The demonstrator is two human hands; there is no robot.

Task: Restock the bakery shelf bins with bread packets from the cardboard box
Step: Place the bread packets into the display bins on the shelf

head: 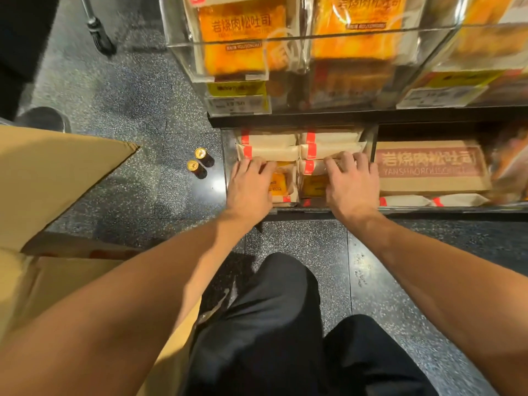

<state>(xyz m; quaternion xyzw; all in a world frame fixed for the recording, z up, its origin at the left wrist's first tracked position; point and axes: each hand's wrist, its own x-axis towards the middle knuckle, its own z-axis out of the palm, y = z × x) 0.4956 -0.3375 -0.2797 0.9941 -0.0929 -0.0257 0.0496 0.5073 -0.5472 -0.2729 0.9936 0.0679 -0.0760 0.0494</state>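
— Hands, status?
— Left hand (250, 182) and right hand (350, 181): each grip released, fingers flat on bread packets (268, 151) in the lower shelf bin (228, 167).
— Stock location?
— Packets stacked in two columns there; more in the upper clear bin (314, 38). Cardboard box (57, 178) on the floor, at left.

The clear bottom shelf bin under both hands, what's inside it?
Clear bottom bin: two columns of tan, red-striped bread packets. Left hand and right hand cover the front packets; lower layers are hidden.
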